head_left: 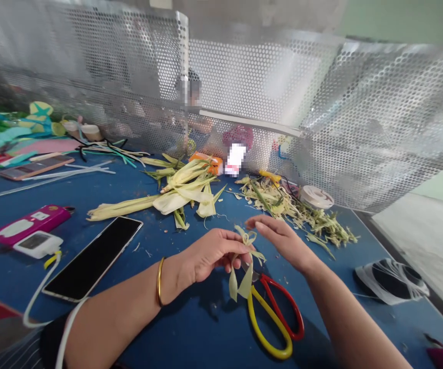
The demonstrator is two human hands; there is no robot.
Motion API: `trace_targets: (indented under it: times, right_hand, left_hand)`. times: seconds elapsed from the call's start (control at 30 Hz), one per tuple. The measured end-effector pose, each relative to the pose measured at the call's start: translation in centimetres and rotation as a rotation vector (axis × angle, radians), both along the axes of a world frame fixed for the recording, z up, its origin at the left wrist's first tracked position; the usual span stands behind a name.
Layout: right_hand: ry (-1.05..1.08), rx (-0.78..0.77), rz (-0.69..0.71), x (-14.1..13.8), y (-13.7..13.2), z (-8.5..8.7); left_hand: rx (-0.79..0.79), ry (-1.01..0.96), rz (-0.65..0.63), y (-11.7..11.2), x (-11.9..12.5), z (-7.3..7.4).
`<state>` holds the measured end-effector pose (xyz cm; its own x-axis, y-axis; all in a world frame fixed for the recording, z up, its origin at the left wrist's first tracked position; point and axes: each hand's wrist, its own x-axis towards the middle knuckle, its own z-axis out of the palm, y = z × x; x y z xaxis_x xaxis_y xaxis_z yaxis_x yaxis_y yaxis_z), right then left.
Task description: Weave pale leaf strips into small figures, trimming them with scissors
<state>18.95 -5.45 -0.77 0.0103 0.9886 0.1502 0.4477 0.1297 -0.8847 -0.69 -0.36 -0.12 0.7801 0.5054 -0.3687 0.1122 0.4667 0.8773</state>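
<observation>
Over the blue table, my left hand, with a gold bangle on its wrist, is closed on a pale green corn husk piece shaped in loops like a bow. Two pointed husk ends hang below the fingers. My right hand is just to the right, fingers stretched out over the husk loops, with nothing seen in it; whether the fingertips touch the husk I cannot tell. Beneath the hands lie scissors with one yellow and one red handle, their blades mostly hidden by my left hand and the husk.
Whole corn husks lie behind my hands, with a heap of husk scraps at the right. A black phone rests at left, a thread spool at right. Perforated metal panels close off the back; a person sits behind them.
</observation>
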Motion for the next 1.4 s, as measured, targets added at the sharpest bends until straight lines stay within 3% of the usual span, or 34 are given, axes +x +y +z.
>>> trace_targets:
  times: [0.1, 0.3, 0.43, 0.57, 0.63, 0.73, 0.8, 0.9, 1.07, 1.4]
  right_hand:
    - [-0.113, -0.073, 0.174, 0.9, -0.5, 0.9]
    - [-0.196, 0.085, 0.162, 0.2, -0.1, -0.2]
    - [-0.372, 0.222, -0.011, 0.0, 0.2, -1.1]
    - [-0.682, 0.536, -0.308, -1.3, -1.0, 0.3]
    - [-0.777, 0.702, -0.230, -2.7, -2.0, 1.6]
    - [-0.894, 0.744, 0.141, -4.8, -2.9, 2.5]
    - [-1.044, 0.742, 0.196, -5.8, -2.9, 2.1]
    - [-1.225, 0.808, 0.166, -6.3, -2.5, 0.7]
    - [-1.112, 0.870, 0.143, -5.9, -2.3, -0.2]
    - [-0.906, 0.821, 0.230, -6.1, -2.8, 1.0]
  left_hand:
    - [-0.006, -0.005, 0.046, 0.3, -0.1, 0.3]
    - [0.023, -0.006, 0.048, 0.3, 0.0, 0.0]
    - [0.043, -0.068, 0.066, 0.3, 0.0, -0.2]
    - [-0.014, -0.089, 0.148, 0.5, 0.1, -0.1]
    - [-0.056, -0.103, 0.211, 0.6, 0.1, -0.1]
    - [-0.092, -0.153, 0.282, 0.7, 0.2, 0.0]
    - [-0.114, -0.170, 0.318, 0.7, 0.2, 0.1]
    - [-0.150, -0.160, 0.342, 0.7, 0.3, 0.2]
    - [-0.127, -0.149, 0.294, 0.7, 0.3, 0.4]
    - [-0.045, -0.180, 0.260, 0.4, 0.3, 0.1]
